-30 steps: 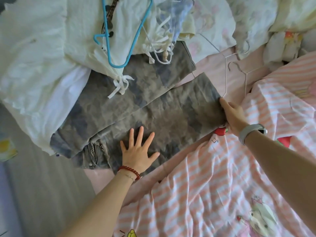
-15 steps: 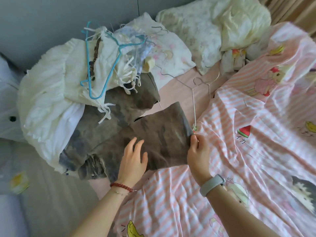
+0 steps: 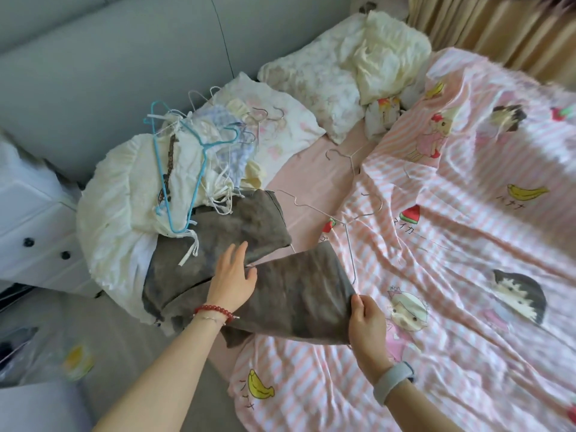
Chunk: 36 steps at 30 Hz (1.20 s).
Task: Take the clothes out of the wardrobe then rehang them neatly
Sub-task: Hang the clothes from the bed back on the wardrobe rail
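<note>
Two hands are busy on the mottled grey-brown trousers [image 3: 296, 291], which are spread across the near edge of the bed. The left hand [image 3: 232, 277] is laid flat on the cloth where the two legs meet, fingers straight and slightly fanned, a red bead bracelet [image 3: 215, 310] seen at the wrist. The right hand [image 3: 364, 316] is curled round the hem of the nearer trouser leg, thumb on top, the edge pinched and raised a little off the pink-and-white striped cartoon-print quilt [image 3: 452, 275]. A grey watch band [image 3: 394, 381] is worn on that wrist. The farther leg is tucked under a heap of cream and white garments [image 3: 124, 194], on which a light blue plastic hanger [image 3: 199, 169] is lying. Thin silver wire hangers [image 3: 349, 232] are scattered on the pink sheet just beyond the trousers, one touching the quilt's edge. Floral pillows [image 3: 311, 82] are lined up against the grey headboard [image 3: 109, 57].
</note>
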### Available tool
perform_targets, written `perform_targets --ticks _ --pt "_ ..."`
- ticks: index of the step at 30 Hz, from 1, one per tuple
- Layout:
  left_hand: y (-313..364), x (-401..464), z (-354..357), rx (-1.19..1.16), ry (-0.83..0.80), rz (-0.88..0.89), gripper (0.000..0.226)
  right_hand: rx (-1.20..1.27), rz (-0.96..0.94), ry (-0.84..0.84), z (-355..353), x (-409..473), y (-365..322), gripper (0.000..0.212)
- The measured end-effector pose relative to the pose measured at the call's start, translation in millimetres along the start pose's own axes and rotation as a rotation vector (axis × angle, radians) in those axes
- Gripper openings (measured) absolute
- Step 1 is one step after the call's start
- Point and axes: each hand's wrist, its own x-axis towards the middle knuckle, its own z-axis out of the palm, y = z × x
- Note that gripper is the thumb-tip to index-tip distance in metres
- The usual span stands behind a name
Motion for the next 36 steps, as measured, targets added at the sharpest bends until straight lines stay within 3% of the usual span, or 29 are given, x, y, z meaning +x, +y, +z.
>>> perform_targets --ticks 5,10,15,19,21,25,29,33,36 --pt "-8 18 10 0.009 -0.063 0.006 0.054 -0.217 -0.007 -0.159 -12 15 22 0.02" --pt "-4 92 7 0.149 -0.041 0.084 0.054 -0.325 0.099 -0.124 3 43 35 0.019" --pt "1 171 23 0.363 -0.121 0.176 0.054 -0.394 0.166 -0.172 17 73 46 0.023" --pt "-9 205 46 0.504 -0.183 0.239 0.058 -0.308 0.253 -0.131 39 106 32 0.036" --pt "-19 214 53 0.54 -0.2 0.191 0.064 -0.293 0.287 -0.107 53 122 24 0.042" --pt "-35 218 58 0.534 -0.221 0.023 0.088 -0.384 0.153 0.035 64 123 25 0.028" --pt "-39 209 55 0.554 -0.187 0.097 0.099 -0.305 0.118 0.121 55 104 37 0.016" --pt "-29 192 50 0.592 -0.234 0.122 0.083 -0.288 0.065 0.155 35 94 38 0.015" --pt "-20 158 56 0.439 -0.219 0.114 0.063 -0.352 -0.011 0.136 10 97 36 0.016"
